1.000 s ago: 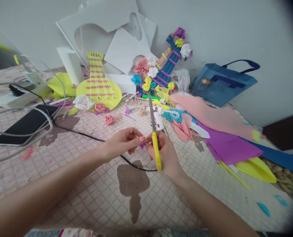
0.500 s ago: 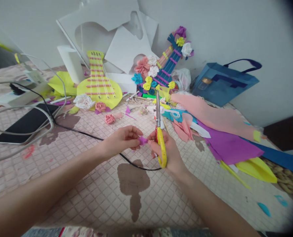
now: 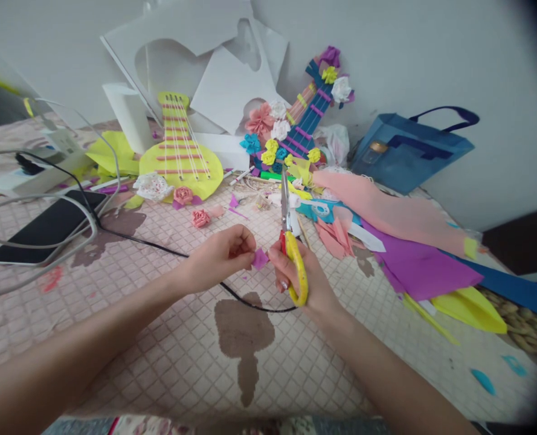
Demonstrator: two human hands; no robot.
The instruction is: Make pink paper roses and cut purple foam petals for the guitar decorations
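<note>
Between my two hands is a small purple piece of crepe paper (image 3: 260, 259). My left hand (image 3: 225, 257) pinches its left edge between thumb and forefinger. A pair of scissors (image 3: 298, 269) with yellow and red handles hangs on my right hand (image 3: 307, 275), its blades pointing away from me and looking closed. The right thumb and fingertips are at the paper's right corner; whether they grip it I cannot tell. A pink paper rose (image 3: 200, 218) lies beyond my left hand, and another pink rose (image 3: 183, 195) sits by the yellow paper guitar (image 3: 177, 158).
A black cable (image 3: 245, 302) runs across the quilted cloth under my hands. A dark phone (image 3: 41, 232) and a power strip (image 3: 28, 172) are at left. Purple crepe sheets (image 3: 422, 260), a blue bag (image 3: 408, 151) and a flowered blue guitar (image 3: 308, 127) stand or lie right and behind.
The purple paper now lies flatter and shows more of its surface. My fingertips have drawn slightly apart, and the scissors have tilted a little to the left.
</note>
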